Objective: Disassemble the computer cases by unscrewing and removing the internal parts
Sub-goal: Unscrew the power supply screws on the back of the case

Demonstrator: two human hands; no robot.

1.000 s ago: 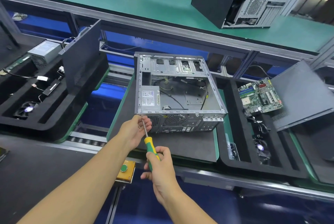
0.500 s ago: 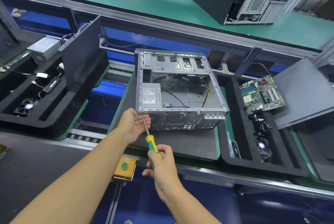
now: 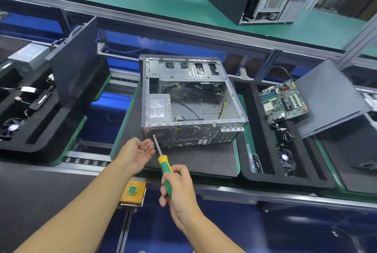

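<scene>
A: On the near mat the case (image 3: 191, 101) lies open side up, rear panel facing us. The supply (image 3: 159, 107) sits in its near left corner.

B: So that comes out next?

A: I judge so. Hands first, though. The left hand (image 3: 138, 150) is palm up with its fingers loose, just beside the rear grille. The right hand (image 3: 179, 189) is wrapped round the screwdriver (image 3: 163, 163) handle, tip raised before the grille.

B: And the screws (image 3: 142, 152)?

A: They lie loose in the left palm. Best to cup that palm and tip them into the right tray (image 3: 285, 182) before reaching in, or they may roll off. Then check the panel for other screws before lifting the supply.
</scene>
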